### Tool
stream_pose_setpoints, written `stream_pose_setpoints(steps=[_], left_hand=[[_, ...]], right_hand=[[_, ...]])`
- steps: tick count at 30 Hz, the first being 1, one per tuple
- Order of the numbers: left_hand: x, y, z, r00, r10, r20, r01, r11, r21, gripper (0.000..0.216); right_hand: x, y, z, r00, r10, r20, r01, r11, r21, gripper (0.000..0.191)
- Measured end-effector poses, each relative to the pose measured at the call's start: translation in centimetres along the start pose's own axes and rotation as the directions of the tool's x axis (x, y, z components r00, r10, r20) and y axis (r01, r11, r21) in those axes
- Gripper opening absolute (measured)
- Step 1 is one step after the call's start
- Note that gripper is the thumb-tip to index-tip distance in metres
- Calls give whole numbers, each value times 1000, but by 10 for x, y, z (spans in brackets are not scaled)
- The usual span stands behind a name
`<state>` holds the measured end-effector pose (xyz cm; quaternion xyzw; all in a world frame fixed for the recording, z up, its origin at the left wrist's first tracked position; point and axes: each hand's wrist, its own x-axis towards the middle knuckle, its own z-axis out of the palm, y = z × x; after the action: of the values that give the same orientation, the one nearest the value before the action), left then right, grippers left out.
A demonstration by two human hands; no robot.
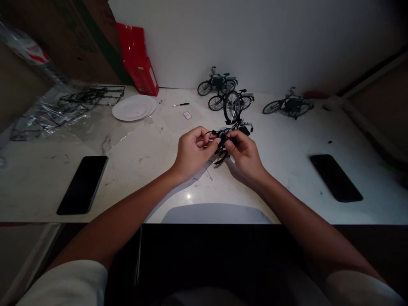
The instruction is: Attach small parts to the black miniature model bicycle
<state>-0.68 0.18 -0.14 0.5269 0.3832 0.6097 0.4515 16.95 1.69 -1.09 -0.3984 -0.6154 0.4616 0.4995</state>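
Observation:
Above the middle of the table, my left hand and my right hand both pinch a black model bicycle between thumb and fingers. The bicycle is tilted, with one spoked wheel pointing away from me and its silver handlebar or rack end sticking out past my right fingers. Thin black parts hang below my fingertips; my fingers hide much of the frame, so I cannot tell which part each hand pinches. A thin wire-like piece lies on the table just under my left hand.
Finished model bicycles stand at the back, another at right. A small screwdriver, white plates, a red box and black part frames in plastic lie behind. Phones lie left and right.

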Motion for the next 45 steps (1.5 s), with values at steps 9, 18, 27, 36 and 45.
stream_pose_setpoints(steps=[9, 18, 27, 36, 45], left_hand=[[2, 2, -2, 998, -38, 41, 39, 999, -7, 44], [15, -7, -11, 983, -152, 99, 162, 982, -100, 51], [15, -2, -10, 965, -226, 129, 246, 956, -163, 57], [13, 2, -7, 973, -205, 108, 221, 961, -167, 53], [10, 6, -5, 975, -202, 97, 215, 963, -162, 53]], right_hand=[[0, -9, -2, 998, -57, -36, 55, 998, -43, 48], [0, -7, 1, 999, 16, -40, -15, 999, 34, 49], [1, -10, -5, 1000, 6, 28, -6, 1000, 3, 45], [2, -5, -7, 996, 49, 69, -53, 997, 49, 47], [2, -7, -12, 994, 0, 108, -1, 1000, 10, 44]])
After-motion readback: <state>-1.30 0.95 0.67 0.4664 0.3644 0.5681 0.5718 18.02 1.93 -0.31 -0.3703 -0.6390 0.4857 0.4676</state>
